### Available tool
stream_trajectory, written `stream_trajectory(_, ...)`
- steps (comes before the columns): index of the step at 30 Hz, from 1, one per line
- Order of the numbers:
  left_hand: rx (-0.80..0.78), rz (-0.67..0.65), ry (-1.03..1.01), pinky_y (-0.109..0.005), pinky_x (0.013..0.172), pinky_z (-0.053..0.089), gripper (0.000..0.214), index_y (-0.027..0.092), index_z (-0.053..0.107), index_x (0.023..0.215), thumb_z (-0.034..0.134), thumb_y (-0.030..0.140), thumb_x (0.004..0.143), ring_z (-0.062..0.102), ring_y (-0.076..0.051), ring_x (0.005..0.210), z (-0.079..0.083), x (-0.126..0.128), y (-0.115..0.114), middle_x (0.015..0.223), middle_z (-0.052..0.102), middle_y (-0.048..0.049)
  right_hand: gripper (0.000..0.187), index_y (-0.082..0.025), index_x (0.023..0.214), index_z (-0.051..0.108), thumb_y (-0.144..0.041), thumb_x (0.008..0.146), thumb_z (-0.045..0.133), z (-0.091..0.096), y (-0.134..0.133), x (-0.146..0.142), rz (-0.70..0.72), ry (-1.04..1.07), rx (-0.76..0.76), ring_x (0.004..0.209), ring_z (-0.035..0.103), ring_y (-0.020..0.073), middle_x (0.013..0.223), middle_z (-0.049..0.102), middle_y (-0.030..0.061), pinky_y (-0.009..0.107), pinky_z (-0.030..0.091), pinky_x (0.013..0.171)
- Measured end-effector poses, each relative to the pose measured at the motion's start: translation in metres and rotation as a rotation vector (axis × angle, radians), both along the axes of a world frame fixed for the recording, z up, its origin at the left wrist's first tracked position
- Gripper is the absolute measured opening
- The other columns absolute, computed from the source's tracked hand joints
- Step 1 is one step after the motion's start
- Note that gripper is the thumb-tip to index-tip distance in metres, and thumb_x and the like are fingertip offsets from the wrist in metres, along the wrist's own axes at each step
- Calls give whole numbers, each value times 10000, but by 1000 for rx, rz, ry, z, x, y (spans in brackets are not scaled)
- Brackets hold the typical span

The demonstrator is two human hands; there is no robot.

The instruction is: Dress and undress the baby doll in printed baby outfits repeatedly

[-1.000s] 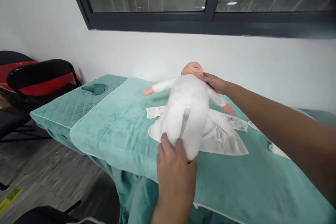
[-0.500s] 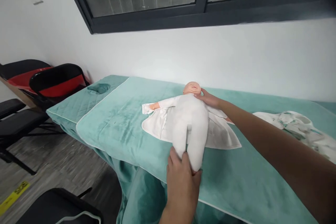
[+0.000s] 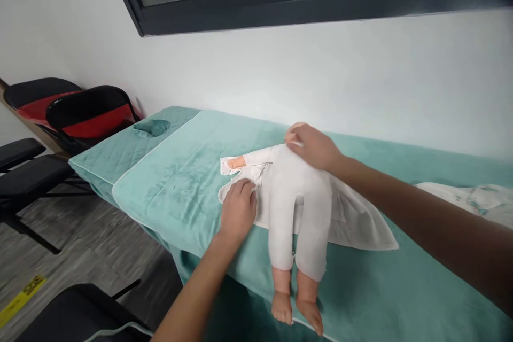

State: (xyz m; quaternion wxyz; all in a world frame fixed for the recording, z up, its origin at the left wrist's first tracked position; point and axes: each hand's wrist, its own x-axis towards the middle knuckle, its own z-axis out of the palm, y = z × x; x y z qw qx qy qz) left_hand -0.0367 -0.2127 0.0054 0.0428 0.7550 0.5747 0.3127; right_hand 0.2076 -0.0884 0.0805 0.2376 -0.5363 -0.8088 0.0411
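Note:
A baby doll (image 3: pixel 300 184) with a white cloth body lies on its back, feet towards me, on an opened white baby garment (image 3: pixel 356 219). The doll's arm on the left lies in a sleeve of the garment, its hand showing at the cuff. My left hand (image 3: pixel 239 208) is closed on the garment's left front panel, fingers curled at the cloth. My right hand (image 3: pixel 316 145) grips the doll at the neck and upper chest, covering much of its head. The doll's other arm is hidden behind my right forearm.
A green velvety cover (image 3: pixel 172 187) drapes the bed, with a face-hole cushion (image 3: pixel 152 128) at its left end. Patterned white cloth (image 3: pixel 476 197) lies at the right. Black chairs (image 3: pixel 92 112) stand left, another chair (image 3: pixel 80 312) nearer me. A white wall (image 3: pixel 260 75) runs behind.
My left hand has left the doll's feet and moved up and left to the garment. The doll's feet now show. My right hand has shifted over the doll's chin and chest.

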Motion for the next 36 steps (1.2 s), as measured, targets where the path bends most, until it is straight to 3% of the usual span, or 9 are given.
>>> stream_trajectory(4,47,8,104,-400,986,484,262,156,645,1086,447,108,921,595,-239,1106,-15,-2,40,1170,664,-100,403,-191,1271,586,-400,933,517,-9,13,-70,249,-263,-127,1153,566,341,1287,618,157,463,448,915)
stream_trajectory(9,75,118,75,-396,975,471,250,162,649,1097,469,138,926,576,-246,1119,-22,-7,39,1193,655,-99,303,-207,1087,660,-428,891,595,-25,35,-119,269,-346,-219,1040,617,325,1139,682,137,396,450,803)
stream_trajectory(14,56,135,111,-433,1003,432,297,139,605,1202,444,239,974,532,-276,1190,-12,-7,62,1253,632,-120,372,-247,1147,619,-527,924,518,-19,41,-99,157,-102,-184,1006,629,273,1196,677,74,355,436,765)
stream_trajectory(18,-55,177,73,-476,951,442,376,131,611,1203,549,382,930,555,-332,1144,-9,-1,91,1172,657,-161,394,-266,1066,625,-598,858,583,-9,32,-77,211,61,-314,922,636,250,1043,715,19,337,428,744)
stream_trajectory(21,-154,159,-166,-396,885,466,220,164,678,1030,533,288,921,618,-281,1022,-10,-3,101,1038,696,-132,470,-273,1082,633,-667,830,578,-2,22,-74,273,12,-413,913,632,245,1054,714,16,328,422,732)
stream_trajectory(24,-145,152,-528,-330,820,472,174,175,691,903,520,198,884,641,-220,902,-12,-10,102,949,712,-88,508,-282,1030,671,-726,818,546,2,16,-77,297,-47,-454,937,631,249,1074,710,20,323,421,739)
stream_trajectory(29,-192,109,-1065,-275,729,467,135,164,708,828,637,273,789,619,-172,788,-15,-20,103,827,705,-36,550,-285,967,705,-772,800,513,-3,15,-80,232,-209,-422,925,631,271,1039,717,46,329,398,718)
stream_trajectory(33,-179,132,-1126,-261,715,457,177,162,702,817,660,329,777,595,-153,759,-15,-23,105,795,683,-17,539,-257,916,708,-740,822,488,-10,16,-85,128,-373,-331,915,622,294,968,715,83,345,370,714)
stream_trajectory(36,-215,53,-1111,-257,723,444,148,173,705,795,680,317,767,577,-144,742,-12,-19,101,767,665,0,501,-220,851,682,-674,860,471,-15,15,-91,73,-473,-254,904,621,294,915,712,107,374,364,763)
